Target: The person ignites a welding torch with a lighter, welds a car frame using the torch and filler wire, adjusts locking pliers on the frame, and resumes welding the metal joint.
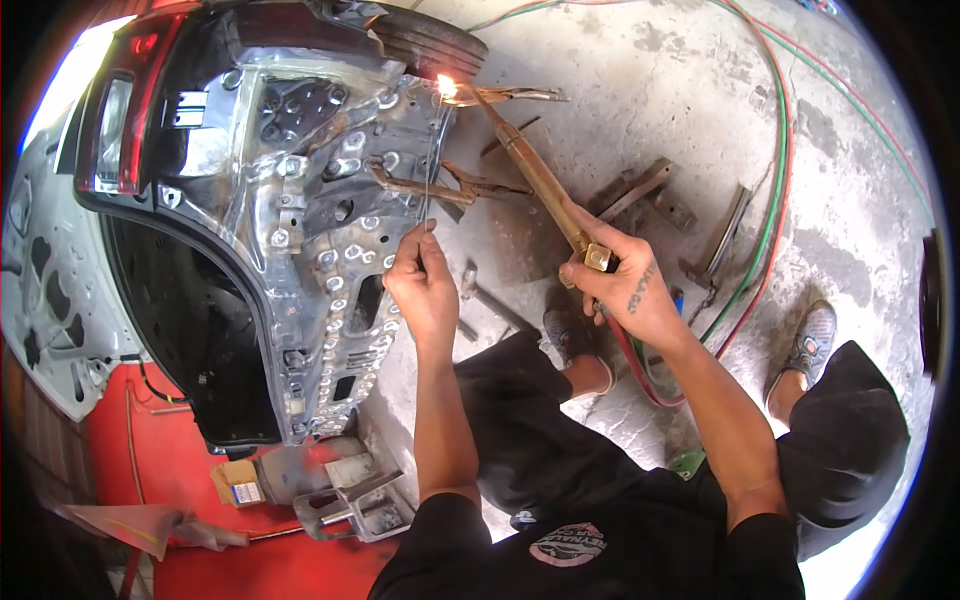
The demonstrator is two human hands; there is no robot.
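Note:
My left hand (422, 283) is closed in a pinch on a thin metal rod (431, 170), which runs up to a bright flame (446, 86) at the upper edge of a bare metal car panel (310, 200). My right hand (630, 283) is wrapped round the brass torch (540, 175) near its valve. The torch's tip points up and left at the flame, close to the rod's far end. The glare hides the exact spot where rod and panel meet.
A tire (425, 42) sits just behind the flame. Clamps and metal bars (640, 188) lie on the concrete floor (620, 60). Red and green hoses (783, 150) curve along the right. A hammer (500, 308) lies between my left hand and my foot. A metal bracket (365, 500) is lower left.

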